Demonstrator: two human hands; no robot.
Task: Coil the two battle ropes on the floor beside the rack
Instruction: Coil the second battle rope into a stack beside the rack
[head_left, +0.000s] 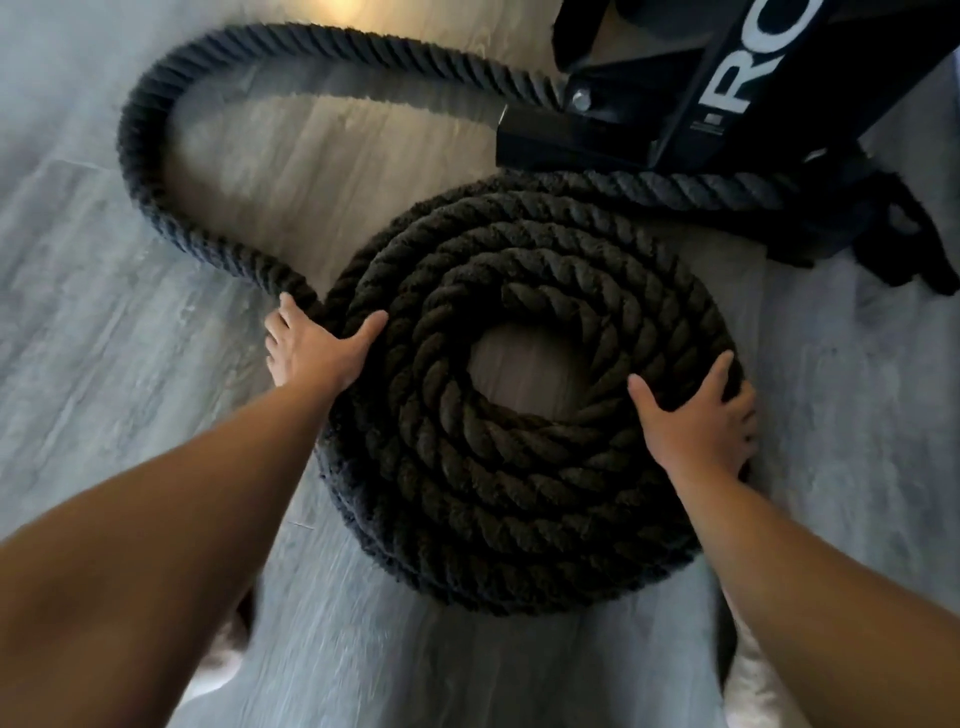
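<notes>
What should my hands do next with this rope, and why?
Probably draw the loose length in with the left hand and lay it around the outside of the coil as the next wrap. That stretch arcs across the floor toward the rack, uncoiled, and meets the coil right at the left hand. The right hand lies flat on the rings and can steady them.

Left hand (311, 349), right hand (698, 418) splayed flat

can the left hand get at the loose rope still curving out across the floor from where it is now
Probably yes. The left hand rests on the coil's outer edge, right where the loose rope feeds in beside its fingers. Nothing lies between them on the bare floor.
</notes>
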